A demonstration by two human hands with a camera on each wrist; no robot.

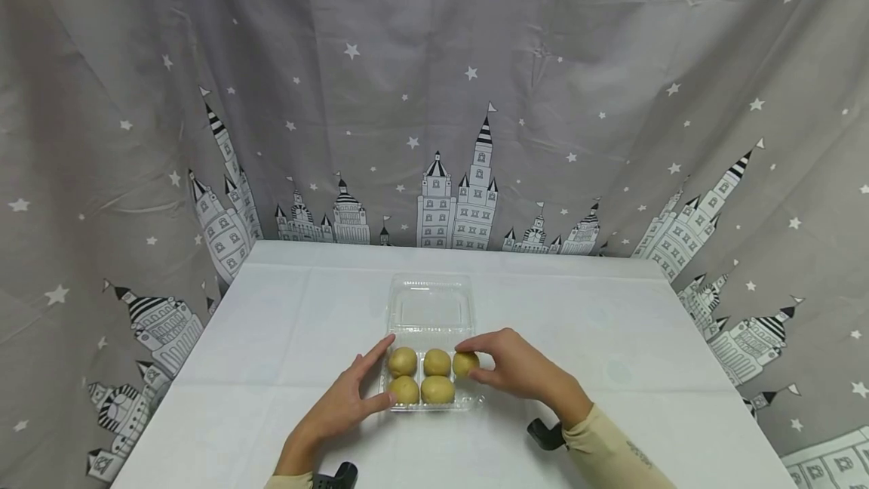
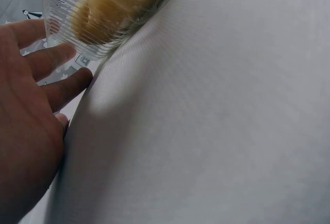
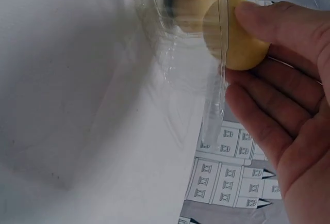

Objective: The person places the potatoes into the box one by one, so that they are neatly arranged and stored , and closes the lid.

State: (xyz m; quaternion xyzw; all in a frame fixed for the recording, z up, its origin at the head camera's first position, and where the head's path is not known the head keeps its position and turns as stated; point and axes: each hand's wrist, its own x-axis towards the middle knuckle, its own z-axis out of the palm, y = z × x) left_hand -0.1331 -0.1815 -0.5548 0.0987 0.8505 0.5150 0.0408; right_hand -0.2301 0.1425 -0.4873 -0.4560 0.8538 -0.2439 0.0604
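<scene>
A clear plastic clamshell box (image 1: 468, 401) stands on the white table with its lid (image 1: 431, 303) folded back. Several round yellow potatoes, one of them a front potato (image 1: 437, 390), sit in its left and middle compartments. My right hand (image 1: 517, 365) pinches another potato (image 3: 240, 38) between thumb and fingers at the box's back right compartment. In the right wrist view, part of that potato shows through the clear wall. Along the box's left side lies my left hand (image 1: 346, 398), its fingers (image 2: 49, 61) spread and fairly straight by the ribbed wall; contact is hard to tell.
A white cloth (image 1: 299, 338) covers the table. Behind it hangs a grey curtain (image 1: 380, 96) printed with castles and stars. Black wrist mounts are on the left wrist (image 1: 336, 477) and right wrist (image 1: 546, 435).
</scene>
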